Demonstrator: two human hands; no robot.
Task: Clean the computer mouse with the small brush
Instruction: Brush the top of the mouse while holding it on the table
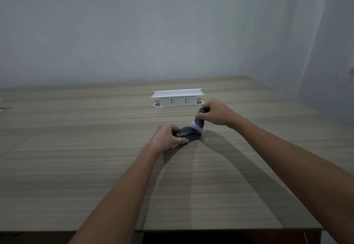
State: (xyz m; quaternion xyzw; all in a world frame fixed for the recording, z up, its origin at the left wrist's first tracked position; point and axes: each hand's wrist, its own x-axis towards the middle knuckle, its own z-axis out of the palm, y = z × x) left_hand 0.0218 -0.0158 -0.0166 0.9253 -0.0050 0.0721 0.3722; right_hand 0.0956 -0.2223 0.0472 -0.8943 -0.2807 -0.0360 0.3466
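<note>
A black computer mouse (188, 133) lies on the wooden table (76, 148) in mid view. My left hand (167, 136) grips its near left side, thumb and fingers wrapped round it. My right hand (215, 112) is closed on the dark handle of a small brush (199, 122), held nearly upright. Its pale bristles are blurred and touch the far right end of the mouse.
A white pop-up power socket box (177, 98) stands on the table just behind the hands. A grey wall runs behind the table and another on the right. The table's near edge shows at the bottom of the view.
</note>
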